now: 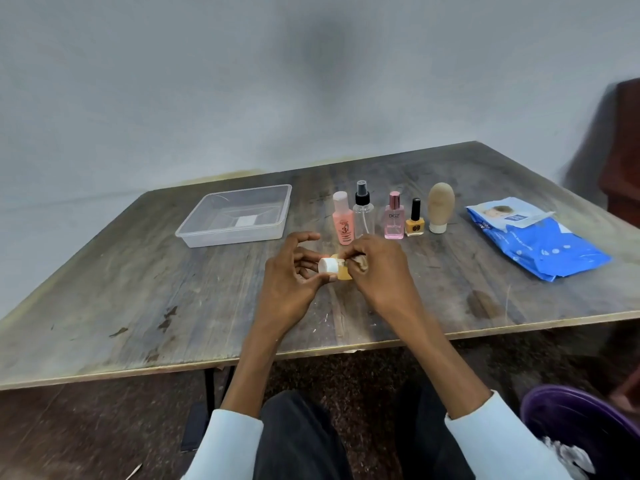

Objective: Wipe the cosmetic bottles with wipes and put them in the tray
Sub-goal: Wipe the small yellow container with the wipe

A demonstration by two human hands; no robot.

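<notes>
Above the middle of the tabletop (pixel 138 306), the left hand (pixel 291 282) pinches a small yellow bottle (pixel 343 273) by its white cap (pixel 328 265). The right hand (pixel 374 268) presses a crumpled wipe (pixel 360 264) against it. With so little of the bottle gripped, a hard rub could twist it loose towards the row of bottles (pixel 393 216) behind, and the tray (pixel 194 233) near the far left corner still holds none.

Worn grey-brown wooden counter (pixel 138 289), scratched, dark stains near front-left edge and front right; pale blue-grey wall (pixel 242 81) behind, yellowish staining along its base where counter meets it; dark reddish-brown furniture piece (pixel 623 150) at far right, blurred; speckled dark brown floor (pixel 86 427) below; purple rounded object (pixel 568 417) at lower right, kind unclear; black counter leg (pixel 207 386) under front edge.
</notes>
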